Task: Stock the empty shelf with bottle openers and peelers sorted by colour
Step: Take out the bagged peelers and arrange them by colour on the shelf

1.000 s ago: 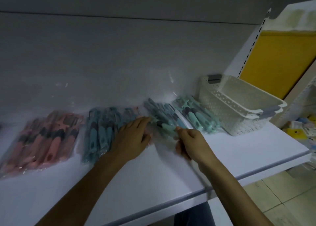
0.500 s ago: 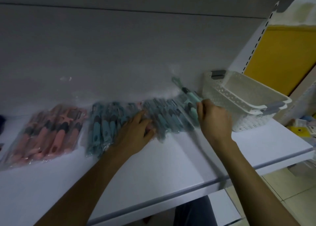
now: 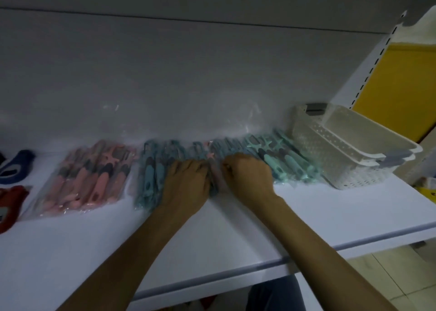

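**As both hands curl down, wrapped peelers lie in colour rows**

Where the blue packets (image 3: pixel 148 176) meet the darker blue-grey packets (image 3: pixel 232 145), the left hand (image 3: pixel 186 183) and the right hand (image 3: pixel 247 181) sit knuckles-up, fingers bent, tips buried in crinkled clear wrap. Whether they pinch the packets or merely press cannot be told. All stock lies on the white shelf (image 3: pixel 224 235), along its back wall: pink packets (image 3: pixel 92 176) at left, then blue, blue-grey, and mint-green packets (image 3: pixel 283 162) at right. Each holds slim rounded handles with grey bands and oval holes. Just beside the mint ones stand nested white baskets (image 3: pixel 349 155) of perforated plastic with grey handles. Far left lie a dark blue piece (image 3: pixel 16 167) and a red piece (image 3: pixel 9 204), both smooth and curved.
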The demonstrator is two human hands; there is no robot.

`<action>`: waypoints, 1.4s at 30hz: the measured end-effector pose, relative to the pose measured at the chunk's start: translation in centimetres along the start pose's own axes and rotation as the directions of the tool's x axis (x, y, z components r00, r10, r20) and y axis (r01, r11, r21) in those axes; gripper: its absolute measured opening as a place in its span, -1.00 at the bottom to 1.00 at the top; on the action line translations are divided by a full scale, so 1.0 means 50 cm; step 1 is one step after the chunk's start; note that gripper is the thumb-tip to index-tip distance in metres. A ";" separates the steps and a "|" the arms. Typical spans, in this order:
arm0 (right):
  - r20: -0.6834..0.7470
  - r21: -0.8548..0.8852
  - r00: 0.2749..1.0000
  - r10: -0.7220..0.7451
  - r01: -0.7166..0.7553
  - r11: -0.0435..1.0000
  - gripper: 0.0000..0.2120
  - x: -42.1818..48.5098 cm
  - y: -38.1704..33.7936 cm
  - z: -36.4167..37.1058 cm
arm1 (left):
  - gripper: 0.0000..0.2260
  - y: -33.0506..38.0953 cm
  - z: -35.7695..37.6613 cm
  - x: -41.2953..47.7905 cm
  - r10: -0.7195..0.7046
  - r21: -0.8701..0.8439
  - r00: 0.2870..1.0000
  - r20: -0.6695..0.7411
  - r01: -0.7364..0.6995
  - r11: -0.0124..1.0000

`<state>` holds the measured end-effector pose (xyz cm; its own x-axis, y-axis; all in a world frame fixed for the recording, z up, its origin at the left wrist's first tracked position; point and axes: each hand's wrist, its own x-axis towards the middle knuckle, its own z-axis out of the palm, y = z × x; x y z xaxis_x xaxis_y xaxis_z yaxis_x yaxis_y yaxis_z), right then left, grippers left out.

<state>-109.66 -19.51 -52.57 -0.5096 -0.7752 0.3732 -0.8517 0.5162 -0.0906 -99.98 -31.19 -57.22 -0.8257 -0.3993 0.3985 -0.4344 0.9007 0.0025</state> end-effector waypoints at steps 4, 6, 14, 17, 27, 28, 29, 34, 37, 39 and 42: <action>0.218 -0.073 0.973 0.078 -0.063 0.995 -0.81 0.040 -0.046 0.042 | -0.42 -0.047 -0.020 -0.034 -0.285 0.119 0.958 0.018 0.281 0.952; 0.251 -0.110 0.961 0.115 -0.090 0.990 -0.79 0.057 -0.051 0.051 | -0.38 -0.075 -0.014 -0.047 -0.415 -0.008 0.900 0.133 0.419 0.908; 0.484 0.281 0.860 0.160 -0.326 0.902 -0.67 0.073 -0.031 0.061 | -0.45 -0.098 0.020 -0.059 -0.376 -0.266 0.920 0.107 0.391 0.881; 0.427 0.308 0.879 0.211 -0.361 0.880 -0.61 0.073 -0.027 0.069 | -0.48 -0.089 0.021 -0.050 -0.367 -0.238 0.925 0.094 0.379 0.894; 0.193 0.743 0.949 0.248 -0.307 0.595 -0.67 0.096 -0.086 -0.009 | -0.47 -0.090 -0.014 -0.042 -0.362 -0.256 0.921 0.143 0.387 0.886; 0.219 0.773 0.952 0.215 -0.304 0.557 -0.68 0.101 -0.111 -0.016 | -0.48 -0.091 -0.018 -0.050 -0.329 -0.284 0.937 0.114 0.348 0.893; 0.258 0.805 0.950 0.176 -0.312 0.504 -0.70 0.107 -0.139 -0.023 | -0.50 -0.089 -0.024 -0.060 -0.313 -0.370 0.943 0.112 0.332 0.868; 0.434 0.886 0.901 0.018 -0.431 0.169 -0.67 0.134 -0.302 -0.021 | -0.66 -0.098 -0.037 -0.114 -0.331 -0.432 0.937 0.112 0.346 0.833; 0.486 0.864 0.873 -0.029 -0.475 0.164 -0.67 0.148 -0.373 0.002 | -0.66 -0.107 -0.034 -0.133 -0.340 -0.447 0.932 0.121 0.357 0.820; 0.548 0.818 0.832 -0.088 -0.511 0.265 -0.75 0.159 -0.400 0.018 | -0.66 -0.110 -0.040 -0.132 -0.401 -0.482 0.907 0.131 0.412 0.773; 0.590 0.739 0.797 -0.128 -0.469 0.484 -0.78 0.169 -0.401 0.032 | -0.71 -0.106 -0.045 -0.132 -0.360 -0.533 0.926 0.115 0.364 0.764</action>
<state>-97.09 -36.98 -49.08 -0.3693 -0.8991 -0.2350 -0.2637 0.3439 -0.9012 -91.42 -32.95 -57.80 -0.6494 -0.7138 0.2623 -0.4404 0.6342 0.6355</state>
